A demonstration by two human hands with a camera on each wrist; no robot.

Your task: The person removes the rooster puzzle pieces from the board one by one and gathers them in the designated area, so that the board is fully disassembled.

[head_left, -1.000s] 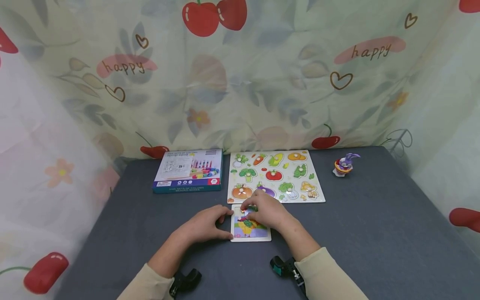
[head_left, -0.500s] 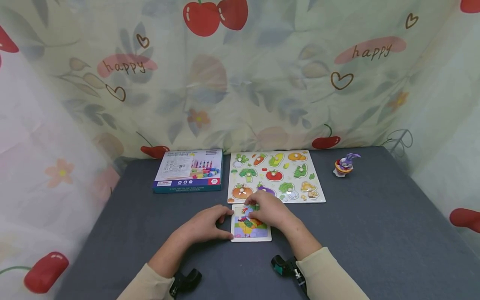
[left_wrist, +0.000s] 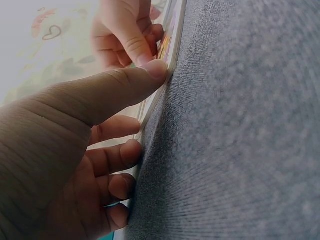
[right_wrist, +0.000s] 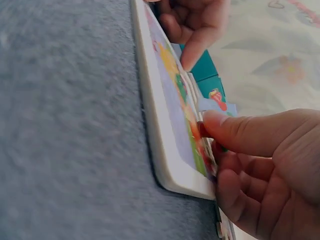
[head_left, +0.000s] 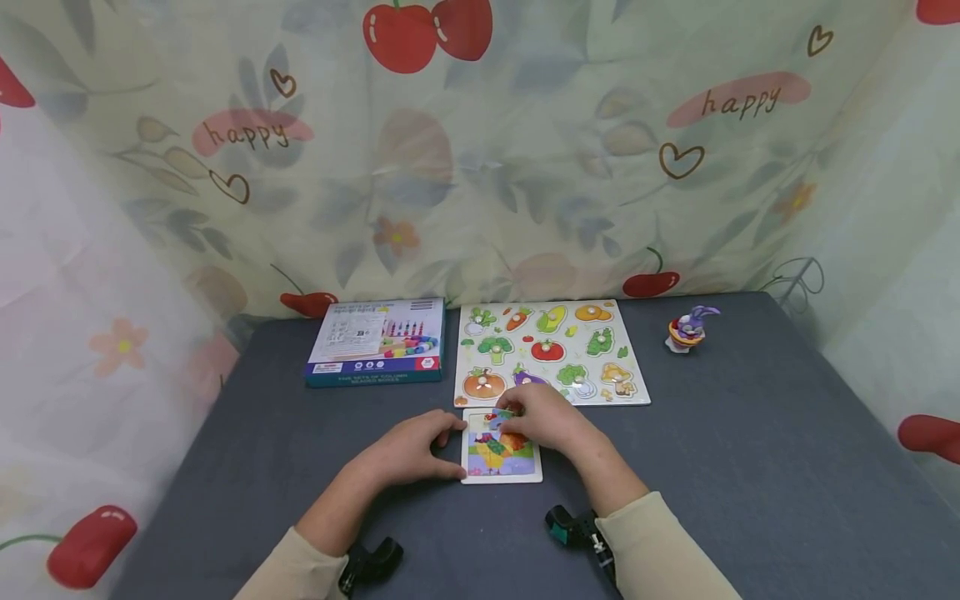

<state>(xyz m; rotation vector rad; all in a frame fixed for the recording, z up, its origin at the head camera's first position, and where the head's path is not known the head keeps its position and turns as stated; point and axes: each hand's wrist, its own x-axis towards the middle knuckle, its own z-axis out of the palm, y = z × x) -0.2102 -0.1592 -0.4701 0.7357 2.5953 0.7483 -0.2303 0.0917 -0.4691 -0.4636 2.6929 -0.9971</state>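
A small jigsaw puzzle (head_left: 492,458) with a white frame and a bright bird picture lies flat on the grey table. My left hand (head_left: 408,450) rests at its left side, thumb at the near corner and index finger farther up the edge. The left wrist view shows that thumb (left_wrist: 125,85) stretched out against the frame, the other fingers loosely bent. Over the puzzle's upper right part, my right hand (head_left: 547,421) pinches a light-blue puzzle piece (right_wrist: 217,104) with a red detail between thumb and fingers. The piece stands tilted above the frame, partly covered by the thumb.
Behind the puzzle lies a white vegetable peg board (head_left: 517,367). A flat boxed toy set (head_left: 375,342) sits at the back left, and a purple rabbit figure (head_left: 688,329) at the back right. A patterned cloth (head_left: 480,208) hangs behind the table.
My right hand has shifted slightly right, uncovering more of the puzzle's upper part and the blue piece. The left hand stays in place at the frame.
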